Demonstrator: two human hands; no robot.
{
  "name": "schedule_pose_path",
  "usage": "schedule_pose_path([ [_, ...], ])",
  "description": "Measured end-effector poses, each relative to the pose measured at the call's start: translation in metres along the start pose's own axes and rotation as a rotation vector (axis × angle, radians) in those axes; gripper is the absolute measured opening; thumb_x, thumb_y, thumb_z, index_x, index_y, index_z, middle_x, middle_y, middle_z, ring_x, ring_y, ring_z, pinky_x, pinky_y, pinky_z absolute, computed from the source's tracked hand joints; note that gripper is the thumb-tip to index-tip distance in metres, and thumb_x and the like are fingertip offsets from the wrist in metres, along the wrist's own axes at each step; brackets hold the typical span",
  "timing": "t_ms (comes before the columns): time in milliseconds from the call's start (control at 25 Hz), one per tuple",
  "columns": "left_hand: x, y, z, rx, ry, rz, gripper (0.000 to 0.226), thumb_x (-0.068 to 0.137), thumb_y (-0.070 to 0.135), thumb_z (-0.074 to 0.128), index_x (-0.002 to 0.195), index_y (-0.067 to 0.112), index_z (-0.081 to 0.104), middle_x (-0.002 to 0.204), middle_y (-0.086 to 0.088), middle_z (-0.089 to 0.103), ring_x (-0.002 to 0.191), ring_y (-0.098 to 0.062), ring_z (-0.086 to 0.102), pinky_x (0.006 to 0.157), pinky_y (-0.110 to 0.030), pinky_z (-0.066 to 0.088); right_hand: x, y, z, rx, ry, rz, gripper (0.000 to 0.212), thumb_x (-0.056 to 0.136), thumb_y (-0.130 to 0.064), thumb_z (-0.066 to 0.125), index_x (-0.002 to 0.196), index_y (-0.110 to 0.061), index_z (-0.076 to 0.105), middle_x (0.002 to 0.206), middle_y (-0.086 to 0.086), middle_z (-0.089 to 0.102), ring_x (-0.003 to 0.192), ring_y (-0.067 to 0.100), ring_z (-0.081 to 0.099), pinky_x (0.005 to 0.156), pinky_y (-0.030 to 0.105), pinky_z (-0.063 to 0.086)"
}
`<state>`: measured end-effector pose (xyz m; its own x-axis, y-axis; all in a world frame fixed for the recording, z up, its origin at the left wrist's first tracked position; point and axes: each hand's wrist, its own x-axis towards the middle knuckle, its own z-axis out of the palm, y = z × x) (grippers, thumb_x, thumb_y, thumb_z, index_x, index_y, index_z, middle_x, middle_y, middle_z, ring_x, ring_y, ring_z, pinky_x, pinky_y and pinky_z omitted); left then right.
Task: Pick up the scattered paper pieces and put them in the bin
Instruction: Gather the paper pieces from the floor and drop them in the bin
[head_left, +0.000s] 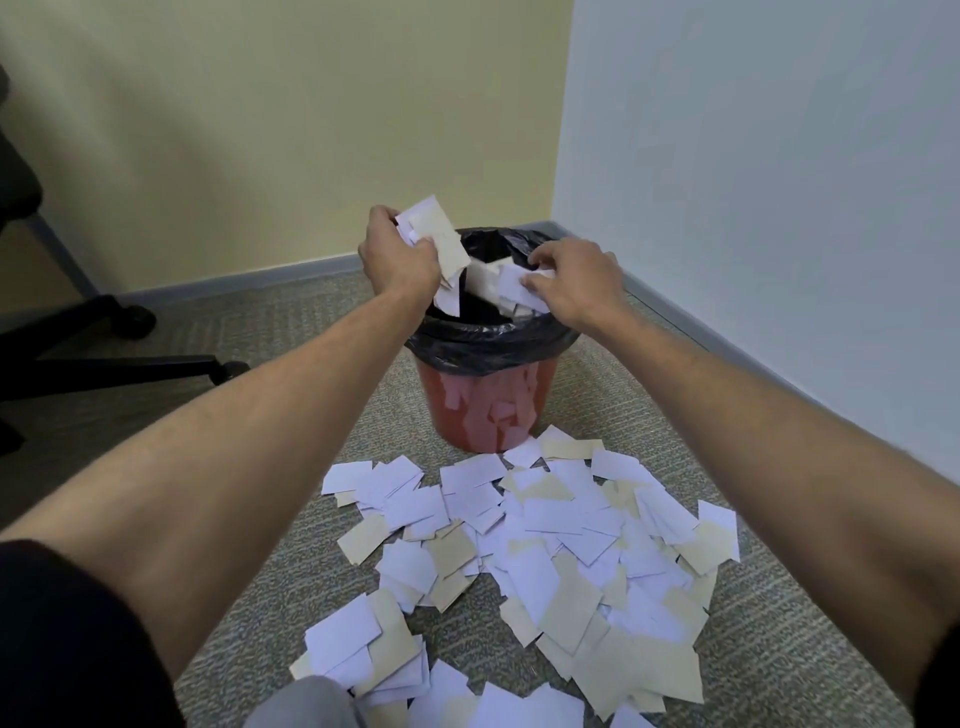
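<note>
Both bare forearms reach forward and converge over the bin (485, 395), a red bucket lined with a black bag (483, 340) that folds over its rim. The left hand (397, 260) is raised above the bin's near-left rim, wrist bent, fingers curled and closed around a bunch of white and tan paper pieces (441, 239) that stick out up and to the right of its fist; a few more sheets hang below it into the bin's mouth. The right hand (574, 283) sits palm down over the right side of the opening, slightly lower than the left hand, its fingers pinching the edge of several white pieces (511, 286) that lie partly inside the bag. The two hands are near each other but not touching.

Below and nearer than the hands, in front of the bin, a wide scatter of white and tan paper (545, 551) covers the carpet floor (270, 629), some sheets resting against the bin's base. Pale paper shapes show through the bin's red wall. Well to the left of the left forearm stands the black base of an office chair (119, 358). A dark sleeve (62, 639) covers the upper left arm.
</note>
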<state>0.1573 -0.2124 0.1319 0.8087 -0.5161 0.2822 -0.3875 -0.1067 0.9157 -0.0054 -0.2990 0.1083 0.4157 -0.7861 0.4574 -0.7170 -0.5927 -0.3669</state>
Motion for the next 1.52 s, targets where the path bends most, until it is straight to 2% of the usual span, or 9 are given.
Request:
schedule_pose_path([
  [240,-0.023,-0.031,0.007,0.098,-0.138,0.092,0.036,0.091,0.02,0.052,0.125,0.01,0.054,0.115,-0.002,0.06,0.109,-0.018,0.055,0.097,-0.032,0.046,-0.008,-0.004,-0.008,0.119,0.188,-0.046,0.028,0.087,-0.03,0.046,0.087,-0.021,0.072,0.075,-0.009,0.069,0.075,0.01,0.061,0.085,0.036,0.053],
  [400,-0.079,-0.053,-0.008,-0.01,-0.039,0.379,0.016,0.087,0.015,0.052,0.098,0.013,0.062,0.087,-0.002,0.063,0.077,-0.013,0.057,0.069,-0.025,0.046,-0.031,-0.003,-0.007,0.07,0.243,-0.184,0.026,0.078,-0.03,0.049,0.059,-0.013,0.055,0.052,-0.003,0.054,0.051,0.013,0.051,0.052,0.026,0.038],
  [520,-0.149,-0.102,-0.015,0.001,-0.18,0.346,0.01,0.086,0.014,0.054,0.081,0.012,0.062,0.07,0.001,0.061,0.065,-0.016,0.056,0.061,-0.034,0.047,-0.097,0.012,0.022,-0.001,0.1,-0.354,0.025,0.069,-0.028,0.048,0.051,-0.012,0.042,0.046,-0.001,0.047,0.044,0.019,0.045,0.041,0.023,0.028],
  [760,-0.23,-0.191,-0.009,0.185,-0.575,0.087,0.029,0.082,0.034,0.055,0.104,0.016,0.064,0.103,0.001,0.066,0.099,-0.021,0.061,0.078,-0.035,0.05,-0.152,0.062,0.071,-0.39,-0.561,-0.398,0.027,0.08,-0.032,0.045,0.073,-0.011,0.06,0.076,0.008,0.066,0.072,0.033,0.063,0.057,0.029,0.035],
  [880,-0.246,-0.214,-0.005,0.424,-0.878,0.128,0.067,0.086,0.043,0.059,0.144,0.019,0.038,0.146,0.0,0.044,0.132,-0.023,0.04,0.101,-0.04,0.041,-0.168,0.083,0.088,-0.401,-0.777,-0.214,0.022,0.084,-0.027,0.054,0.098,-0.015,0.063,0.104,0.009,0.066,0.098,0.032,0.061,0.075,0.034,0.046],
  [1000,-0.256,-0.228,-0.004,0.517,-0.939,0.167,0.088,0.083,0.057,0.051,0.152,0.015,0.017,0.155,-0.004,0.029,0.141,-0.024,0.027,0.11,-0.043,0.032,-0.175,0.087,0.096,-0.361,-0.854,-0.12,0.04,0.087,-0.032,0.056,0.125,-0.018,0.056,0.127,0.008,0.059,0.115,0.03,0.055,0.089,0.035,0.044],
  [1160,-0.261,-0.241,0.0,0.495,-0.895,0.046,0.099,0.073,0.057,0.054,0.152,0.011,0.016,0.149,-0.008,0.037,0.134,-0.029,0.036,0.104,-0.048,0.036,-0.182,0.073,0.109,-0.376,-0.946,-0.141,0.06,0.079,-0.039,0.067,0.131,-0.016,0.05,0.128,0.007,0.055,0.115,0.029,0.056,0.09,0.037,0.048],
  [1320,-0.267,-0.231,0.009,0.241,-0.767,-0.169,0.078,0.071,0.031,0.071,0.141,0.013,0.042,0.127,-0.007,0.057,0.119,-0.026,0.05,0.091,-0.035,0.044,-0.193,0.071,0.12,-0.409,-0.96,-0.187,0.06,0.081,-0.044,0.067,0.131,-0.016,0.05,0.128,0.006,0.05,0.114,0.029,0.055,0.087,0.035,0.044],
  [1520,-0.26,-0.22,0.008,0.032,-0.614,-0.44,0.038,0.075,0.012,0.077,0.11,0.01,0.063,0.091,-0.009,0.067,0.078,-0.023,0.059,0.071,-0.033,0.049,-0.196,0.076,0.118,-0.357,-0.875,-0.203,0.027,0.092,-0.033,0.054,0.112,-0.015,0.061,0.118,0.007,0.058,0.108,0.029,0.057,0.078,0.033,0.036],
])
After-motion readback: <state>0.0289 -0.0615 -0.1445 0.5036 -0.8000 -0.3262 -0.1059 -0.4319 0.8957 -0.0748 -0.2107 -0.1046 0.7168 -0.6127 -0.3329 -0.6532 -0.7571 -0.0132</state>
